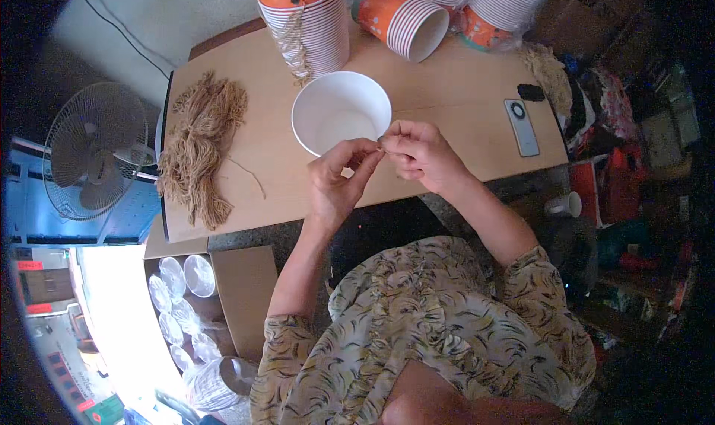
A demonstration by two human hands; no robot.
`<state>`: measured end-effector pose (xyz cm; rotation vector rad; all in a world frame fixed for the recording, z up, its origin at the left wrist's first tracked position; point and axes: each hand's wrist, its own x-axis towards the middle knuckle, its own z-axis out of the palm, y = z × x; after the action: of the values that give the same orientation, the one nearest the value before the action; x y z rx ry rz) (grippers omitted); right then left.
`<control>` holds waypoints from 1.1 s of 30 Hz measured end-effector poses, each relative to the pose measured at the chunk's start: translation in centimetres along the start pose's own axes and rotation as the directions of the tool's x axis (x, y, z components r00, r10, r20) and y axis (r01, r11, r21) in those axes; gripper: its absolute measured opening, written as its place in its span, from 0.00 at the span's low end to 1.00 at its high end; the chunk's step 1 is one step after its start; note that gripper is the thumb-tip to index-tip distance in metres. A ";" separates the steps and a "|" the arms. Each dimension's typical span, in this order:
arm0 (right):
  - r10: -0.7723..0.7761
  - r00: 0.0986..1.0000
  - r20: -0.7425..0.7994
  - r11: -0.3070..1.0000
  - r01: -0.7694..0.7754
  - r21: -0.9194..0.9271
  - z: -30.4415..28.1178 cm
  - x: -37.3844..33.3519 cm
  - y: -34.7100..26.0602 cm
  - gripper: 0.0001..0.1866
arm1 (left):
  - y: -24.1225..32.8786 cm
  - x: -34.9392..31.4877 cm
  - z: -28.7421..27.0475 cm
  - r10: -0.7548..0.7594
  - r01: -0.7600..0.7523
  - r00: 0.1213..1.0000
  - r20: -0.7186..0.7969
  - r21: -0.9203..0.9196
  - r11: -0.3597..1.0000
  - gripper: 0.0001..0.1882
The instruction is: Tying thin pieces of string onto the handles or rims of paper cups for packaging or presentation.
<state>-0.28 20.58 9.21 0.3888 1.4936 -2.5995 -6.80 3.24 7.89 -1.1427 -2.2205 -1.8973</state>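
Garment: loose, light top (pixel 477 310), cream to beige, printed all over with short curved strokes in dark grey and ochre. Gathered, ruffled strip (pixel 428 313) runs down the front. Neckline (pixel 408 371) opens to a point. Left sleeve (pixel 287 354) and right sleeve (pixel 550 306) are of matching printed cloth, wide in cut, each ending near the elbow in a banded cuff. Left hand (pixel 339 173) and right hand (pixel 426 157): bare, as are both forearms.

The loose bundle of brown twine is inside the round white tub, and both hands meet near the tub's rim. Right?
Not quite: the head view shows the loose bundle of brown twine on the tan tabletop, left of the round white tub, not inside it. The left hand and right hand do meet near the tub's rim.
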 end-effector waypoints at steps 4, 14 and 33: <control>0.019 1.000 -0.018 0.999 -0.020 -0.042 0.3 -0.3 -0.5 0.05 | -0.6 -0.2 -0.5 0.011 -0.011 1.000 0.014 0.018 1.000 0.08; -0.417 0.904 0.099 0.734 0.399 -0.550 -1.0 -0.8 -0.3 0.06 | 0.3 1.6 -2.4 -0.432 0.554 0.830 0.353 -0.432 0.711 0.07; -0.550 0.833 0.060 0.634 0.463 -0.619 0.2 -1.2 1.0 0.02 | -0.1 1.2 -1.0 -0.461 0.556 0.830 0.315 -0.530 0.640 0.08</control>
<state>1.06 19.86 8.86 0.0561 2.7107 -2.2174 -8.17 3.01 8.63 -0.7150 -2.2357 -3.0258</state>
